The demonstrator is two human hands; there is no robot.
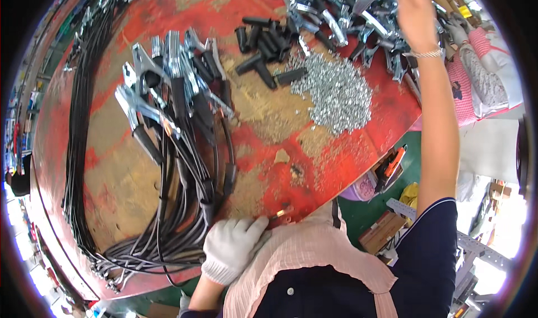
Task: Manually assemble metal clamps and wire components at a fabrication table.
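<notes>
My left hand, in a white knit glove, is closed at the table's near edge. From its fingertips sticks a short black cable end with a bare copper tip. My bare right hand, a bracelet at its wrist, is stretched far out to the upper right. It is over a heap of silvery metal spring clamps; its fingers are blurred and cut off by the picture's edge. Left of centre lies a bundle of clamps with black handle sleeves, joined to black cables that curve toward my left hand.
Small shiny metal pieces are piled on the worn red table. Black tubular sleeves lie beside them. Along the left side runs a long bundle of black cables. Below the right edge stand a cardboard box and a purple container.
</notes>
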